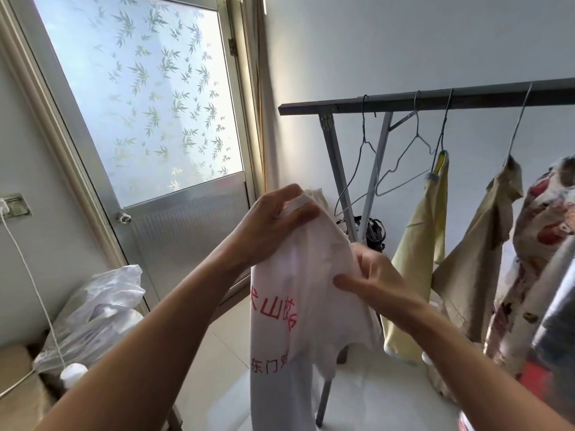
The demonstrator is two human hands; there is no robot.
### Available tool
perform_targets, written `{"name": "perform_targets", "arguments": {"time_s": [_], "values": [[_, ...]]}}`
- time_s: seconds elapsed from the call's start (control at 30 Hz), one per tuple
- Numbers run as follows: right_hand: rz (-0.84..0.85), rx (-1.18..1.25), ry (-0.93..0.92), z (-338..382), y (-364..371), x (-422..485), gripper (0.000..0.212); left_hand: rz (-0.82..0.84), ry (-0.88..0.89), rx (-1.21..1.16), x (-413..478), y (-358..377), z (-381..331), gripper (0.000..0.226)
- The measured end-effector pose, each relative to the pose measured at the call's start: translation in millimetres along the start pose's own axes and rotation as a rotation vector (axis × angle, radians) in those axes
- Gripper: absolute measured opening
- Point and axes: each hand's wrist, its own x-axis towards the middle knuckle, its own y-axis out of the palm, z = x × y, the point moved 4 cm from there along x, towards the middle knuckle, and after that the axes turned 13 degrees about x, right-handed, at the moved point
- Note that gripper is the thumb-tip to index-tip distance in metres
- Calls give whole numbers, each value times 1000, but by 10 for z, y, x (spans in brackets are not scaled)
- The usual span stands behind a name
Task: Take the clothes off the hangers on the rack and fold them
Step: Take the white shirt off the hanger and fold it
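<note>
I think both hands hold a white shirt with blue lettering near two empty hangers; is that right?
Not quite: in the head view the lettering is red, not blue. The left hand and right hand do hold the white shirt near two empty hangers.

White shirt (298, 275), red print, held up by left hand (273, 225) and right hand (370, 275). Rack (435, 101): two bare hangers (401, 163), three hung garments (417, 244).

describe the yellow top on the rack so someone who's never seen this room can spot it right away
Look at the dark metal rack bar along the white wall. Past two bare wire hangers near its left end hangs the pale yellow cloth top, first garment on the bar. Its plain yellow sets it apart from the beige collared shirt beside it.
</note>
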Motion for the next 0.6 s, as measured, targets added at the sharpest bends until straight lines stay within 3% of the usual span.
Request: {"name": "perform_targets", "arguments": {"time_s": [0.13, 0.3, 0.47, 0.6], "values": [[-104, -39, 17, -244, 4, -46, 12, -40, -17, 4, -1, -80, 36, 24], [-219, -63, -72, -222, -129, -67, 20, -72, -44, 82, -13, -229, 145, 28], [-200, -145, -210, 160, -365, -59, 23, -42, -70, 203, -63, -411, 267, 26], [-237, -107, -280, 428, -553, -36, 19, 12, -160, 49, -86, -509, 236, 20]]}}
